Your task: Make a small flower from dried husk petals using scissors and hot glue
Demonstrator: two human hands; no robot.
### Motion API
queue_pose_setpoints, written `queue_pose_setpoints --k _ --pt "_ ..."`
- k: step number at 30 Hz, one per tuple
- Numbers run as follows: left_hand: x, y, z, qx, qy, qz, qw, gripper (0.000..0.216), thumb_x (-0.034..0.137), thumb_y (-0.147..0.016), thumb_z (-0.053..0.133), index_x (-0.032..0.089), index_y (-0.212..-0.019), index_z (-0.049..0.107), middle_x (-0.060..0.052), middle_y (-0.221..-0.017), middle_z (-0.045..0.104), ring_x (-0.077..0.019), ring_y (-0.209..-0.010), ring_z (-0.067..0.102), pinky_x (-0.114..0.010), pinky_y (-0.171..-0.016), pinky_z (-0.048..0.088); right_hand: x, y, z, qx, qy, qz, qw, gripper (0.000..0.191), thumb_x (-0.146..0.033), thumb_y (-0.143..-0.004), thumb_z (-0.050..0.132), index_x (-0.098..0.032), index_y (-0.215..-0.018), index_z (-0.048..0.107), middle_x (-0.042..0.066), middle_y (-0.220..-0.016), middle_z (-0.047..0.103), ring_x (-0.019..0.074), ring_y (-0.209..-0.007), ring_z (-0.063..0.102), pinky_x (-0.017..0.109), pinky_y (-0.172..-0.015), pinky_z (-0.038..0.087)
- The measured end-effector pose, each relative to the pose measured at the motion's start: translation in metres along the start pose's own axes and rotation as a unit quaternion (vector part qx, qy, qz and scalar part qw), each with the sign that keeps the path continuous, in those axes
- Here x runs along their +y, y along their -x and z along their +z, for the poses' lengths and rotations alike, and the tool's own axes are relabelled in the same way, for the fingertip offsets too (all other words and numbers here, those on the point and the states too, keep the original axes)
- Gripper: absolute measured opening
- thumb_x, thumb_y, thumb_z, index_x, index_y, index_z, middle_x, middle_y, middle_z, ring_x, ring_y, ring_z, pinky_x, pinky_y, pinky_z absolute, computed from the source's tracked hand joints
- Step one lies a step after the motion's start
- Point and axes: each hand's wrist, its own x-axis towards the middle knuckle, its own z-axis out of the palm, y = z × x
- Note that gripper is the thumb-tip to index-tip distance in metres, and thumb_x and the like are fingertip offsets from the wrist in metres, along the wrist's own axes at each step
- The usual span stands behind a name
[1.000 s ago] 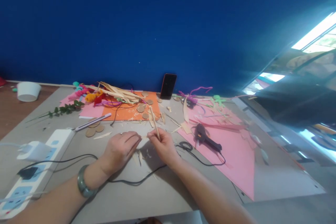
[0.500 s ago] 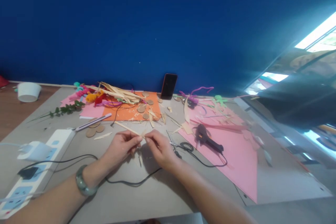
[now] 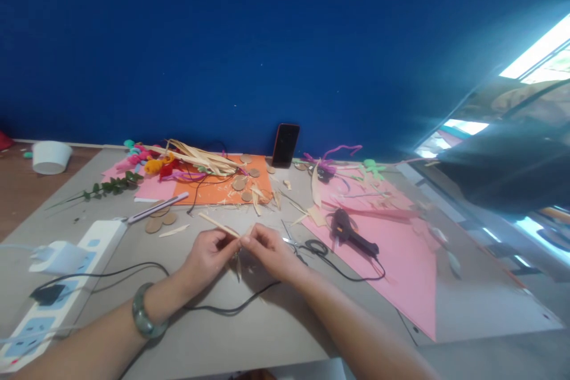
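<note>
Left hand (image 3: 207, 256): wearing a green-grey bangle (image 3: 149, 310) at the wrist, fingers curling, thumb and forefinger pinching a pale stick (image 3: 216, 224). Right hand (image 3: 269, 252): thumb and fingers pressing together at the near end of the same stick, the two hands' fingertips almost meeting. Pale stick: slanting up and leftward from the fingertips over the middle of the grey surface (image 3: 249, 338), its near tip hiding in the grip. Metal tool (image 3: 290, 242): lying just beside the right hand, partly hiding behind it. Glue gun (image 3: 351, 236), black, one: resting on a pink sheet (image 3: 401, 279) to the right, its cord coiling near the right hand. Phone (image 3: 285, 145), one: standing tilted against the blue wall (image 3: 267, 41). Bundle of pale strips (image 3: 200, 159): lying across an orange sheet (image 3: 211, 193), bright twisted figures (image 3: 154, 166) crowding its left end. Round wooden discs (image 3: 154, 225): lying beside a slim cutter (image 3: 158, 208). Leafy sprig (image 3: 111, 186), green, one: lying farther left. Power strip (image 3: 95, 249), white: lying at the left, holding a white adapter (image 3: 62, 256) and a black plug (image 3: 47, 294). White cup (image 3: 51, 158), one: standing on brown wood (image 3: 27, 199) at far left.
</note>
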Motion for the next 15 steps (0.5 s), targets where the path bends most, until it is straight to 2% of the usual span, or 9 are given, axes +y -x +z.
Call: queue_pose_setpoints --k 6,15 --pt "0.0037 -0.0008 0.001 -0.018 0.029 -0.003 0.999 0.03 0.04 -0.08 0.063 0.012 -0.071 0.069 -0.003 -0.063 0.063 -0.0124 -0.06 0.052 -0.021 -0.056 0.043 -0.0037 -0.0002 -0.0025 -0.015 -0.024 0.028 0.999 0.045 -0.059 -0.081 0.055 -0.018 -0.066 0.044 -0.006 -0.056 0.04 0.0084 -0.052 0.036 0.022 -0.051 0.028" --pt "0.0035 -0.0001 0.0025 -0.023 0.068 -0.027 0.997 0.023 0.034 -0.076 0.066 0.011 -0.076 0.067 -0.005 -0.068 0.066 -0.0141 -0.062 0.056 -0.023 -0.059 0.045 0.001 -0.0025 -0.0032 0.026 0.014 0.008 1.0 0.043 -0.056 -0.083 0.054 -0.019 -0.064 0.043 -0.006 -0.055 0.04 0.009 -0.053 0.036 0.023 -0.051 0.028"
